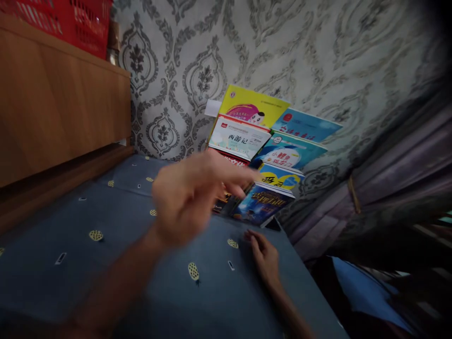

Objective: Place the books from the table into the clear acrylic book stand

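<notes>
My left hand is raised in front of the books, blurred by motion. Its index finger stretches toward the blue and yellow book; whether it touches cannot be told, and nothing shows in the hand. Lower down, my right hand rests on or just over the cloth, its fingers loosely bent and apart, holding nothing. Picture books stand in two stepped columns: a yellow one, a white one, blue ones and a dark blue one in front. My left hand partly hides the left column's lower books.
A grey-blue cloth with pineapple prints covers the surface. Patterned wallpaper rises behind the books. On the left is a wooden cabinet with a red basket on top. A grey curtain hangs to the right.
</notes>
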Motion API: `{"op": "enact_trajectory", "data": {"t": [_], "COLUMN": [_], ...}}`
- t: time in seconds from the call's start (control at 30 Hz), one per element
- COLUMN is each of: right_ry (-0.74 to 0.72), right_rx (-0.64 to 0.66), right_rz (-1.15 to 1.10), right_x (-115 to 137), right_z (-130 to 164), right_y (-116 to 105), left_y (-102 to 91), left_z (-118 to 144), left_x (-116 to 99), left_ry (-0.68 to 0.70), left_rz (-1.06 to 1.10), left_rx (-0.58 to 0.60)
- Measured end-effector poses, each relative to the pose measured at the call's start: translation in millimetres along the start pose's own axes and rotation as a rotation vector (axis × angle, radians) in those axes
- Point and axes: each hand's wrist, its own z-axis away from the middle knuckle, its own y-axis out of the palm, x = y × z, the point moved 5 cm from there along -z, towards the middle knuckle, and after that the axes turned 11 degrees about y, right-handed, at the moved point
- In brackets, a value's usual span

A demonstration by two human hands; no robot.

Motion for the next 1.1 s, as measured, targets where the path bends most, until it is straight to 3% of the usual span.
{"op": "enact_trajectory", "data": {"t": [0.1,0.17,0.23,0.3,0.4,0.63,0.9,1.1], "right_ry": [-0.066,-0.079,-0.095,-0.103,-0.110,-0.136,-0.135,-0.159], "right_rx": [0.004,-0.034,-0.038,-0.048,-0.065,-0.002,-0.023,-0.034], "right_rz": [-0.158,-0.280,-0.371,-0.433,-0.517,-0.536,-0.534,-0.506], "right_x": [37.6,59.8,77.3,88.9,100.6,120.1,114.7,115.2], "right_z": [-6.3,-18.9,-34.7,-50.2,-67.4,-77.0,-78.4,-78.3], "right_y": [23.8,39.0,54.2,65.7,75.0,84.2,85.2,86.3], "left_y": [-1.7,-2.1,-1.7,-1.0,6.5,29.3,34.4,32.3], "left_z": [1.1,18.1,37.2,53.3,68.0,75.8,77.6,76.5], "left_x": [97.2,162.1,204.6,225.4,231.9,221.7,214.5,214.9], "left_ry": [-0.231,-0.434,-0.511,-0.533,-0.534,-0.469,-0.407,-0.367], "left_rz": [-0.044,-0.124,-0.249,-0.285,-0.309,-0.370,-0.581,-0.604], "left_rx": [-0.083,-0.024,0.101,0.144,0.183,0.287,0.375,0.424]}}
